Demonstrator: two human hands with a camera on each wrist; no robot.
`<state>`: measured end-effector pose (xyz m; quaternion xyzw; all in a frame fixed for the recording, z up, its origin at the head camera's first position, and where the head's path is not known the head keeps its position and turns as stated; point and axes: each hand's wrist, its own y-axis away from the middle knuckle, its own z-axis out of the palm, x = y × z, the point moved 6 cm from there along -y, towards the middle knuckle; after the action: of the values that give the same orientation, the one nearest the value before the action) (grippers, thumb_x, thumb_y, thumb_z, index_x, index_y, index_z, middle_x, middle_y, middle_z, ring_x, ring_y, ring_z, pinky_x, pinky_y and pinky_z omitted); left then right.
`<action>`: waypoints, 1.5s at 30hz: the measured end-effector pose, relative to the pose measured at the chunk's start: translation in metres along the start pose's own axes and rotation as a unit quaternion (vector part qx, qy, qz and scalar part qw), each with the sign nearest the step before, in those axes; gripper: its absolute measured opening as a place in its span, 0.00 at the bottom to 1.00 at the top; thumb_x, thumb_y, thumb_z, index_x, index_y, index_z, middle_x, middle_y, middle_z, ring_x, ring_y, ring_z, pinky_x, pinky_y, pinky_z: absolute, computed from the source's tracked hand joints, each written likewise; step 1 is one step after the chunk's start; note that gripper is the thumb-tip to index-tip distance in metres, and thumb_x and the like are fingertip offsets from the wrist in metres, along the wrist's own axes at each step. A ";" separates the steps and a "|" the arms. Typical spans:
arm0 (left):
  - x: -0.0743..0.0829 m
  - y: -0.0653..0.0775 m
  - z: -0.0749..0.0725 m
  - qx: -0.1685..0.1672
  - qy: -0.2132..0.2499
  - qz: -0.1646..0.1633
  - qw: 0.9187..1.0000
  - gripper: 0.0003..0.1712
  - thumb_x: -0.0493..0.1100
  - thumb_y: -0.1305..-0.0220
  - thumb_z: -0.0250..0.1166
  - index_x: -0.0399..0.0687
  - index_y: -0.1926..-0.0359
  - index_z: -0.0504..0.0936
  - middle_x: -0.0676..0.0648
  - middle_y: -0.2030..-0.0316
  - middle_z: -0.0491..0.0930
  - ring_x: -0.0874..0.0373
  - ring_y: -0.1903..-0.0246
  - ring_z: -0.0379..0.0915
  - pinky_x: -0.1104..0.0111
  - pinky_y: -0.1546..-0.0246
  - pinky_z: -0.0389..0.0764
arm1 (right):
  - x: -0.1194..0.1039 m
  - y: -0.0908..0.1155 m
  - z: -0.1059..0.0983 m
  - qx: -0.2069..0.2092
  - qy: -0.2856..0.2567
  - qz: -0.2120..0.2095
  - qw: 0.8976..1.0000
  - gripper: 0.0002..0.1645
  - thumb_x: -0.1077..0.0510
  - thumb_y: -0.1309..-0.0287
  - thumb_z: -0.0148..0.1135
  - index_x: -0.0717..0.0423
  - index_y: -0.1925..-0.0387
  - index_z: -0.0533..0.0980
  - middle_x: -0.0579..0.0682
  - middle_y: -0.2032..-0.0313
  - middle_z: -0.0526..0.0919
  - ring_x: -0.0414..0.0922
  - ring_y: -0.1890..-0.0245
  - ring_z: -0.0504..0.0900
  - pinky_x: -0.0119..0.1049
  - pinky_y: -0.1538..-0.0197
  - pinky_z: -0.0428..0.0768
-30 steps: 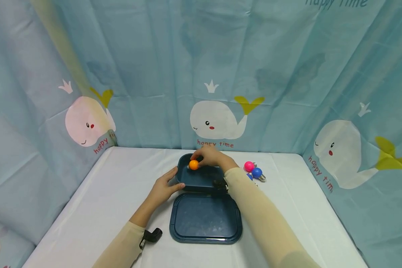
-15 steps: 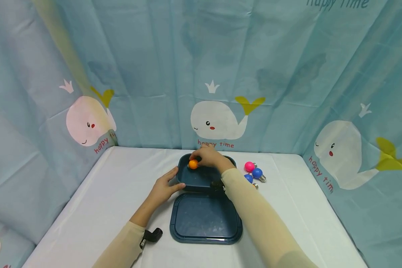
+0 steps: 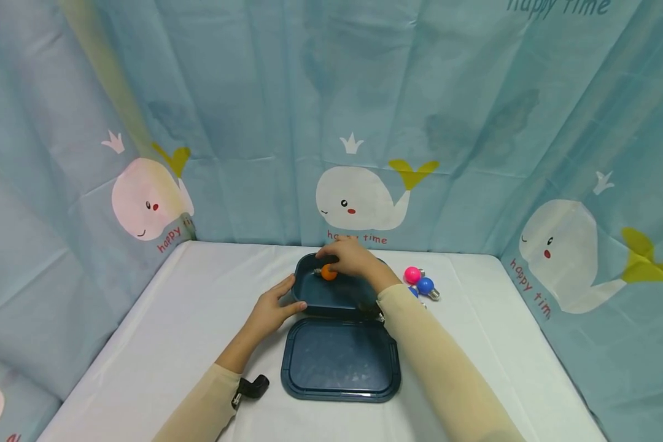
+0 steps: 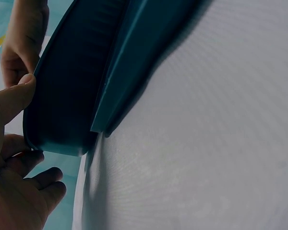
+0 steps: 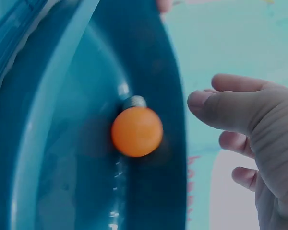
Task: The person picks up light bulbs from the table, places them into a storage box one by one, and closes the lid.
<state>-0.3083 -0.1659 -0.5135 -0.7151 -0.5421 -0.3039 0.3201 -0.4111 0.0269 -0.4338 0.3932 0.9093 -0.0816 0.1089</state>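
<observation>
An orange light bulb (image 3: 328, 274) lies on its side inside the dark blue plastic box (image 3: 326, 308), its metal base toward the left. My right hand (image 3: 352, 255) is above the box at its far side. In the right wrist view that hand's fingers are loosely bent and apart from the bulb, holding nothing. With thumb and fingers around the near left corner, my left hand (image 3: 272, 312) holds the box. The left wrist view shows the left thumb (image 4: 25, 88) at the box's rim and the other fingers loosely bent near the end wall.
A dark blue lid (image 3: 339, 362) lies flat in front of the box. Right of the box sit a pink bulb (image 3: 412, 274), a blue bulb (image 3: 425, 285) and another blue one partly behind the right sleeve (image 3: 436, 350). A whale-printed curtain (image 3: 254, 123) rises behind the white table (image 3: 199, 294).
My right hand has let go of the orange bulb and lifted slightly away to the right. The bulb has shifted a little rightward in the box. The left hand stays put.
</observation>
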 end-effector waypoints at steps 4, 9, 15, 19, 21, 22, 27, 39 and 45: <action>0.000 -0.001 0.000 0.002 0.003 -0.006 1.000 0.51 0.57 0.36 0.72 0.49 0.20 0.58 0.45 0.21 0.56 0.44 0.22 0.51 0.43 0.25 0.58 | -0.008 0.012 -0.014 0.028 -0.016 0.000 0.999 0.23 0.54 0.35 0.70 0.42 0.39 0.82 0.42 0.43 0.84 0.48 0.41 0.73 0.54 0.34 0.68; -0.002 -0.001 0.002 0.001 0.008 -0.017 1.000 0.50 0.56 0.36 0.72 0.51 0.20 0.58 0.46 0.21 0.56 0.46 0.22 0.51 0.44 0.24 0.57 | -0.015 0.036 -0.030 0.064 -0.017 0.003 0.998 0.24 0.53 0.35 0.71 0.42 0.38 0.81 0.41 0.43 0.84 0.48 0.42 0.73 0.51 0.38 0.71; -0.002 0.000 0.003 0.004 0.011 -0.016 1.000 0.50 0.56 0.36 0.73 0.50 0.21 0.59 0.46 0.21 0.57 0.46 0.22 0.52 0.44 0.24 0.58 | -0.016 0.071 -0.040 0.117 -0.036 0.018 0.992 0.24 0.52 0.37 0.72 0.40 0.39 0.81 0.39 0.44 0.84 0.46 0.45 0.74 0.50 0.39 0.73; -0.001 0.001 0.003 0.005 0.012 -0.012 1.000 0.50 0.56 0.36 0.73 0.50 0.21 0.59 0.46 0.21 0.56 0.46 0.22 0.51 0.44 0.24 0.58 | -0.015 0.096 -0.046 0.152 -0.060 0.023 0.986 0.25 0.53 0.39 0.74 0.42 0.40 0.82 0.41 0.45 0.85 0.45 0.48 0.74 0.50 0.41 0.72; -0.001 0.001 0.004 0.005 0.013 -0.012 1.000 0.50 0.56 0.36 0.73 0.50 0.21 0.59 0.46 0.21 0.56 0.46 0.22 0.51 0.44 0.24 0.58 | -0.014 0.108 -0.048 0.165 -0.070 0.030 0.983 0.25 0.53 0.39 0.75 0.42 0.40 0.82 0.41 0.45 0.85 0.45 0.48 0.74 0.51 0.40 0.71; -0.001 0.001 0.004 0.005 0.012 -0.013 1.000 0.50 0.56 0.36 0.73 0.50 0.20 0.59 0.46 0.21 0.56 0.46 0.22 0.51 0.44 0.24 0.57 | -0.014 0.114 -0.049 0.170 -0.073 0.033 0.982 0.26 0.52 0.39 0.75 0.42 0.40 0.81 0.41 0.46 0.85 0.44 0.49 0.73 0.50 0.41 0.70; -0.001 0.000 0.004 0.006 0.010 -0.014 1.000 0.50 0.55 0.36 0.73 0.50 0.20 0.58 0.46 0.21 0.56 0.46 0.22 0.51 0.44 0.24 0.57 | -0.012 0.141 -0.049 0.203 -0.091 0.044 0.974 0.26 0.52 0.40 0.75 0.41 0.40 0.81 0.41 0.45 0.85 0.44 0.47 0.73 0.49 0.41 0.69; -0.001 0.000 0.002 0.007 0.012 -0.017 1.000 0.50 0.55 0.36 0.73 0.51 0.20 0.58 0.46 0.21 0.56 0.46 0.22 0.51 0.44 0.24 0.58 | -0.007 0.183 -0.047 0.261 -0.131 0.024 0.956 0.29 0.57 0.44 0.78 0.45 0.40 0.81 0.43 0.47 0.85 0.46 0.43 0.73 0.57 0.39 0.67; 0.001 0.001 0.002 0.008 0.014 -0.016 1.000 0.50 0.55 0.36 0.73 0.51 0.20 0.58 0.45 0.21 0.56 0.46 0.22 0.51 0.44 0.24 0.58 | 0.001 0.192 -0.053 0.282 -0.116 0.020 0.952 0.31 0.60 0.48 0.80 0.49 0.41 0.82 0.47 0.45 0.85 0.50 0.44 0.74 0.58 0.40 0.67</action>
<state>-0.3068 -0.1635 -0.5142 -0.6995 -0.5512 -0.3148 0.3283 -0.2785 0.1699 -0.3949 0.4141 0.8224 -0.3771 0.1002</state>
